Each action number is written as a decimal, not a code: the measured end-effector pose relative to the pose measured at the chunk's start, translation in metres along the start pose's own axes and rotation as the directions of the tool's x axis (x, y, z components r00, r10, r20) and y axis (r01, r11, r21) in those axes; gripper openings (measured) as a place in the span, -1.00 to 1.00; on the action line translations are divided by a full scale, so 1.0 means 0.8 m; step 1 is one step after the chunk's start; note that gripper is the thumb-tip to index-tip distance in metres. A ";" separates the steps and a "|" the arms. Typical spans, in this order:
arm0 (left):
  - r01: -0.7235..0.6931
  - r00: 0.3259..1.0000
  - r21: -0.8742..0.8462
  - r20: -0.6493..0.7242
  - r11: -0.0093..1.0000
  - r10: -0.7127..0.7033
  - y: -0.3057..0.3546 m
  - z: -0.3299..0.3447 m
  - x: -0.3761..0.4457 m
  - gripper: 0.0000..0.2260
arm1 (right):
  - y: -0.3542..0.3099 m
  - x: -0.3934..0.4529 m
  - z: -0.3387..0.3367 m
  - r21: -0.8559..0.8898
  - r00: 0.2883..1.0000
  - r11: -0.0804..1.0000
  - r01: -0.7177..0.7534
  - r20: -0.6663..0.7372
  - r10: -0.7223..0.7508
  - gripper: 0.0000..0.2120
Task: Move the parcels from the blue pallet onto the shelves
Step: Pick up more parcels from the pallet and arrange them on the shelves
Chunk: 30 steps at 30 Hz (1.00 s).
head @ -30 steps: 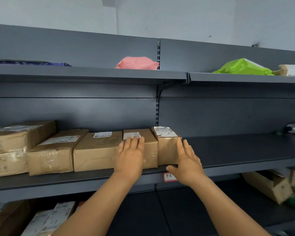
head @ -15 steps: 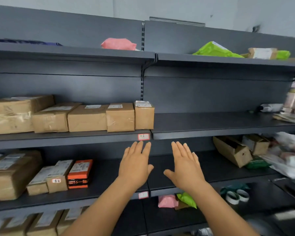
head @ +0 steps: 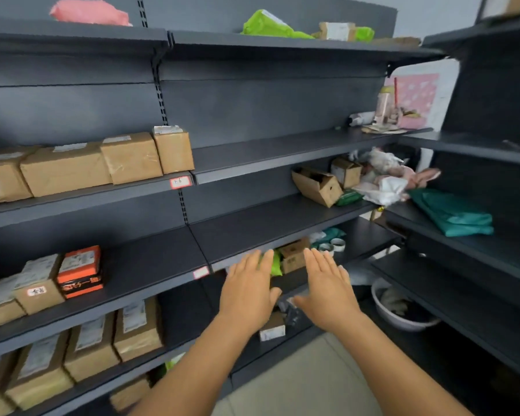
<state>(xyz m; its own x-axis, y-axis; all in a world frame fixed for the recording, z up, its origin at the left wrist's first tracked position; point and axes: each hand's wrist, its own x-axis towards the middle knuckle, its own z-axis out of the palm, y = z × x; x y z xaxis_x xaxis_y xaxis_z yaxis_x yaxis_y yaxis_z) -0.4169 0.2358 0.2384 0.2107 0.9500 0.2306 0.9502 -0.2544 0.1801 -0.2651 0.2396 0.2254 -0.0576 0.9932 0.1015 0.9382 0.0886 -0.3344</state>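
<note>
**Hands off the shelf, turning away for the next parcel**

Since a second ago both hands have left the row of brown boxes and dropped; view has swung right and down. My left hand (head: 246,295) and right hand (head: 327,295) float palm-down, side by side, fingers straight and close together, thumbs out, gripping nothing.

Small brown cardboard parcel (head: 174,150) I was squaring up now sits up and to the left, at the right end of the row on the dark grey metal shelf (head: 282,150), nearer my left hand. Bare shelf runs on to its right.

Blue pallet not in frame; remaining parcels cannot be seen. My guess: they lie behind or below me, so the next reach needs a turn away from the shelving first.
</note>
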 end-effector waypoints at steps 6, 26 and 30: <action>-0.150 0.984 -0.019 0.099 0.988 0.151 0.048 0.045 -0.081 -0.36 | 0.038 -0.119 0.023 -0.026 0.984 0.984 -0.176 0.016 0.177 -0.12; -0.518 0.744 -0.200 0.375 0.832 0.553 0.278 0.172 -0.215 -0.37 | 0.230 -0.398 0.046 -0.032 0.706 0.708 -0.706 0.058 0.706 -0.13; -0.564 0.678 -0.190 0.449 0.804 0.582 0.324 0.216 -0.226 -0.37 | 0.287 -0.429 0.065 0.010 0.625 0.628 -0.778 0.116 0.772 -0.13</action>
<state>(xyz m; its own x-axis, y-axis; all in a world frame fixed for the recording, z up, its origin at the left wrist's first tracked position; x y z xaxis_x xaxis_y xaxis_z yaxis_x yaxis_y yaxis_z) -0.1689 0.0297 0.0780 0.7987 0.5778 -0.1678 0.6015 -0.7744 0.1962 -0.0476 -0.0771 0.0653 0.6487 0.6979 -0.3035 0.6307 -0.7162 -0.2988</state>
